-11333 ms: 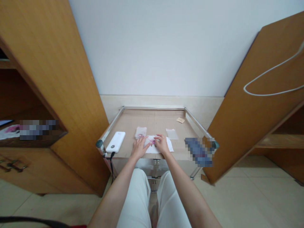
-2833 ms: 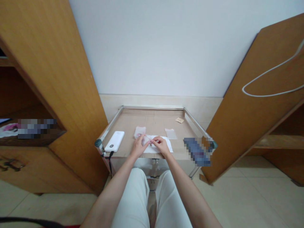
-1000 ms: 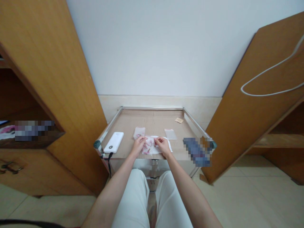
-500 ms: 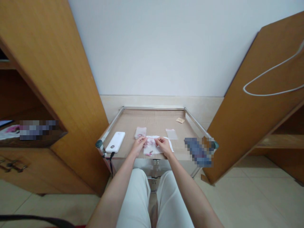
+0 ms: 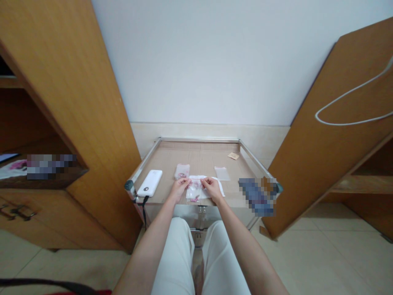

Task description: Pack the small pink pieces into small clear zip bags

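Observation:
My left hand (image 5: 179, 188) and my right hand (image 5: 212, 188) each pinch a top corner of a small clear plastic bag (image 5: 194, 191) with pink bits inside. The bag hangs upright between them, just above a white sheet (image 5: 218, 187) at the front of a metal-rimmed cart top (image 5: 198, 140). Both hands have their fingers closed on the bag's upper edge.
On the cart lie a white power bank (image 5: 150, 183) at the left, another small bag of pink pieces (image 5: 182, 171), an empty clear bag (image 5: 221, 173), a small tan tag (image 5: 233, 155) and a blurred item (image 5: 257, 196) at the right. Wooden cabinets flank the cart.
The hands went from working pink pieces flat on the white sheet to holding the small clear bag up by its top edge. In the last half second the bag hangs a little straighter.

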{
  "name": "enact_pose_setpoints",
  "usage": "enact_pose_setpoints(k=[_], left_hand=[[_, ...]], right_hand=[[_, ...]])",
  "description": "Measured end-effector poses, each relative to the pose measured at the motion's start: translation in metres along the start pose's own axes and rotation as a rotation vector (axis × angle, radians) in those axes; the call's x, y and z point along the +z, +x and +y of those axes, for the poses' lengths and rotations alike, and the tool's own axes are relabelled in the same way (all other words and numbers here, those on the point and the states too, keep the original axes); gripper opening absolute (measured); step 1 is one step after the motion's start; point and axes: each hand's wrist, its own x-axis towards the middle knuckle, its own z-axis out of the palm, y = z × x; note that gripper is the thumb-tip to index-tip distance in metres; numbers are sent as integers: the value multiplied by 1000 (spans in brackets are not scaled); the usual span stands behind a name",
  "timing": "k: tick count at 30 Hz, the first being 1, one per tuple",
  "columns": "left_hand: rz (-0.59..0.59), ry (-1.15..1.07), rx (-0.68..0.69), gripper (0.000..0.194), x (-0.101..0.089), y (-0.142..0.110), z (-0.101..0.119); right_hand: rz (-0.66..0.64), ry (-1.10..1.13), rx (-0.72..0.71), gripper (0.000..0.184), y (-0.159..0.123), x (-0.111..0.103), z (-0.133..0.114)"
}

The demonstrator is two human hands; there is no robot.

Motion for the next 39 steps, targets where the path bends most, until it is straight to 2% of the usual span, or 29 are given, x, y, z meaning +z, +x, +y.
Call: enact_pose_setpoints(k=[9, 18, 24, 31, 39], left_hand=[[17, 37, -22, 25, 3, -3, 6], [-116, 131, 45, 24, 0, -3, 3], [-96, 114, 35, 25, 0, -2, 1], [-45, 148, 34, 23, 6, -7, 9], [-110, 128, 12, 33, 8, -10, 13]], right_hand=[[12, -33, 20, 26, 1, 0, 5], [-17, -5, 34, 27, 0, 1, -1], [-78, 58, 54, 23, -1, 2, 0], [-77, 12, 26, 24, 0, 2, 4], [-82, 19, 13, 22, -2, 2, -2]])
